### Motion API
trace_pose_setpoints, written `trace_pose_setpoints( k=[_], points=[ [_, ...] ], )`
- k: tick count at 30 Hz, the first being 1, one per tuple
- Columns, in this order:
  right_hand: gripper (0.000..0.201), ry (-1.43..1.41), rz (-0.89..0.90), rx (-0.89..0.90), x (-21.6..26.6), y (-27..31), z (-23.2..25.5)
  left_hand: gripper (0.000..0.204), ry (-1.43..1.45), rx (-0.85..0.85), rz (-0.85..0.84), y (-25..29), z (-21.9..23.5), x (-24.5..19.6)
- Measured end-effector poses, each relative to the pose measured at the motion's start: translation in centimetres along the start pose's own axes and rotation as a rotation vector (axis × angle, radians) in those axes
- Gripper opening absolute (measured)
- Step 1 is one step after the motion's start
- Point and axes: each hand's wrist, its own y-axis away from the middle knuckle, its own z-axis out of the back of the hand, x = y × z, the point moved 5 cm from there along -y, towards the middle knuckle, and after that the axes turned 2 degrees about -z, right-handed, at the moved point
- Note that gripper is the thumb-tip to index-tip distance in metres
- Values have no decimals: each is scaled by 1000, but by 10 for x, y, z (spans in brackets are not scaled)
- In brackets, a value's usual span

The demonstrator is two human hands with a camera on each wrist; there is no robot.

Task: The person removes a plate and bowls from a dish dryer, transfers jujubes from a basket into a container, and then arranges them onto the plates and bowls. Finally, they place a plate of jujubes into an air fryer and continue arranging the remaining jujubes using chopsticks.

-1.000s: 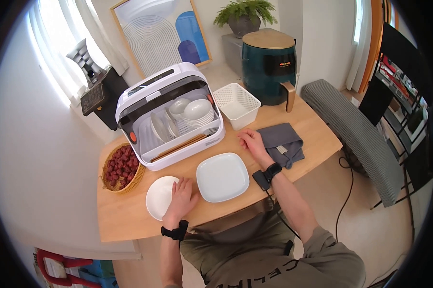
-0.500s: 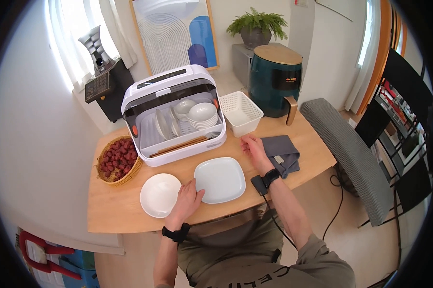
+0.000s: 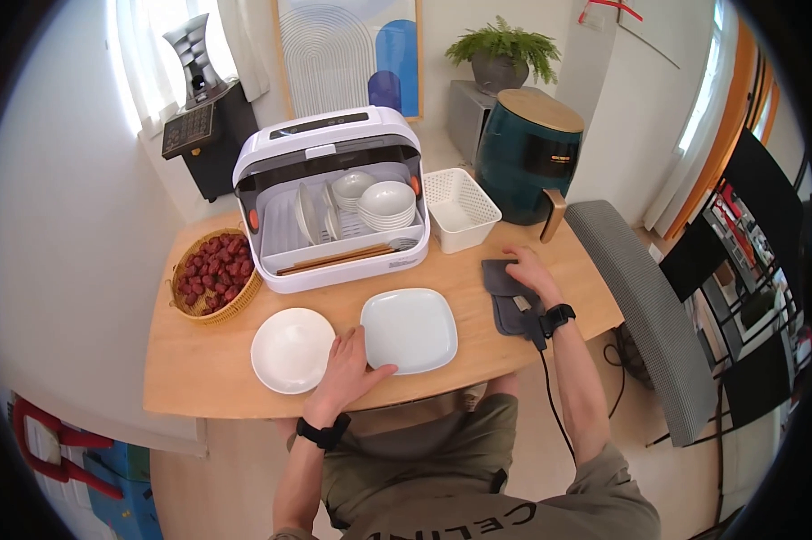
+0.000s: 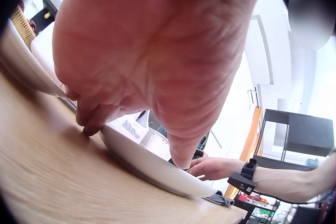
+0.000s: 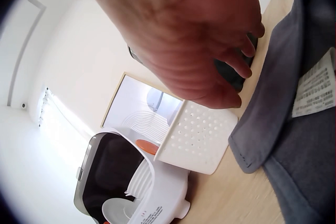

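Note:
My left hand [image 3: 344, 371] is at the left side of a pale square plate [image 3: 410, 331], fingers spread between it and a round white plate [image 3: 293, 351]. In the left wrist view, the thumb [image 4: 181, 153] reaches the square plate's rim while the other fingertips point down near the table beside it. My right hand [image 3: 532, 273] hovers by the far edge of a folded dark grey cloth [image 3: 505, 315] with a white label, its fingers loosely bent and holding nothing.
Behind the plates stands a white dish cabinet [image 3: 343, 270] holding bowls, plates and chopsticks. A basket of red dates [image 3: 215, 274] sits left. Further right are a white perforated basket [image 3: 464, 236] and a green air fryer [image 3: 523, 166]. A cable [image 3: 553, 405] hangs from the right wrist.
My left hand has shifted from the round plate to the square plate's left edge. My right hand has moved right, from beside the cloth to over its far edge.

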Motion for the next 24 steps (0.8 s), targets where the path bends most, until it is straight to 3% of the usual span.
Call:
trace_pose_setpoints(
  k=[6,12,14,17,20,22,24],
  points=[
    [59,-8,-71,119,-17,11,-26,96,31,16,24,0,-1,-2],
    [53,-143,6,-45,-24,14,-27,94,11,-78,-9,3,-4,-2],
    [48,-174,37,-81,-24,15,-26,95,21,5,29,2,-5,0],
    [43,-357,-73,-68,-23,14,-24,94,27,14,17,3,-3,-2],
    [43,-543,-180,17,7,26,-12,89,-12,-21,-21,5,-3,-1],
    [44,-540,-126,-30,17,27,-11,86,-16,7,-31,4,1,0],
    [45,-670,-208,88,49,37,-3,84,-22,47,-64,2,7,-3]
  ],
)
